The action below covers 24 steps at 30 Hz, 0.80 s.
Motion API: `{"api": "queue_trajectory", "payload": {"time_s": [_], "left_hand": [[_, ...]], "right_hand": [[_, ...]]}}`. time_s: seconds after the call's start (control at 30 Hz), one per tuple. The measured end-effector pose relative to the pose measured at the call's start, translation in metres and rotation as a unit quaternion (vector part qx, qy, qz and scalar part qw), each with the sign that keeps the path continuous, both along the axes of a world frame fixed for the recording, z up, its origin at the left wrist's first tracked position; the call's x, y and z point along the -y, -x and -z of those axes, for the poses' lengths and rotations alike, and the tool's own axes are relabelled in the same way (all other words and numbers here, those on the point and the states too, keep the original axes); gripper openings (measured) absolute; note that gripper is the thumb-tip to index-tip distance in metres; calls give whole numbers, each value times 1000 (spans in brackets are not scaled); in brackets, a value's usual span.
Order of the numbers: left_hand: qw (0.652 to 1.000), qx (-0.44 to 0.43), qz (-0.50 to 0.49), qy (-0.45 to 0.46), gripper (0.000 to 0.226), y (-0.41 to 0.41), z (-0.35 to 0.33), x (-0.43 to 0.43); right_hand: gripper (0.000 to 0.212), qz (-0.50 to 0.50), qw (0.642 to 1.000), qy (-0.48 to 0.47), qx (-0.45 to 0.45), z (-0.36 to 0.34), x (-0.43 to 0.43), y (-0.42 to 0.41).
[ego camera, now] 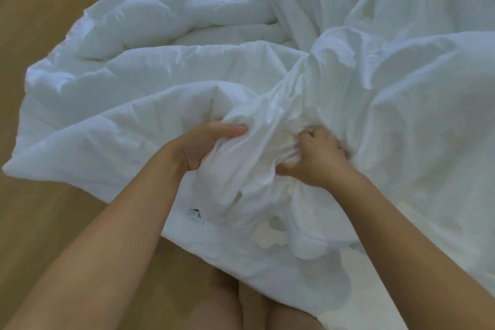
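Duvet bunched between hands, both gripping

Both bare forearms reach forward from the lower corners and come near each other at the hands. The left hand has its wrist bent inward and grips a bunch of the duvet. One digit lies stretched over the top, and the other fingers are hidden in the folds. The right hand is just beside it, back upward, with its fingers curled deep into the same bunch and its thumb pointing left. Bare legs show at the bottom edge.
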<state>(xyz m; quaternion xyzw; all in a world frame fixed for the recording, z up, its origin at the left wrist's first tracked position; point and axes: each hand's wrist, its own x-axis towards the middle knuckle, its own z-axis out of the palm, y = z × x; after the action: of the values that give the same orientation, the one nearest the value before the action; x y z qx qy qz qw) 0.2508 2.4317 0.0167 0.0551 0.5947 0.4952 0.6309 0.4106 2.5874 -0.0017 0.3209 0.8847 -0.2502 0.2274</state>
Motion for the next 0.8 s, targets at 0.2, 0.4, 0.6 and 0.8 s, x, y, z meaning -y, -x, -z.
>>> {"api": "queue_trajectory", "payload": {"time_s": [0.2, 0.4, 0.6, 0.8], "left_hand": [[995, -59, -64, 42, 36, -12, 16, 9], [901, -413, -106, 75, 34, -20, 29, 4], [911, -368, -165, 87, 24, -22, 23, 2], [963, -177, -180, -90, 13, 4, -55, -32]], "right_hand": [[68, -9, 998, 24, -65, 15, 32, 32], [64, 70, 989, -55, -120, 39, 51, 43], [22, 122, 966, -33, -228, 45, 41, 56], [34, 125, 922, -18, -366, -44, -12, 42]]}}
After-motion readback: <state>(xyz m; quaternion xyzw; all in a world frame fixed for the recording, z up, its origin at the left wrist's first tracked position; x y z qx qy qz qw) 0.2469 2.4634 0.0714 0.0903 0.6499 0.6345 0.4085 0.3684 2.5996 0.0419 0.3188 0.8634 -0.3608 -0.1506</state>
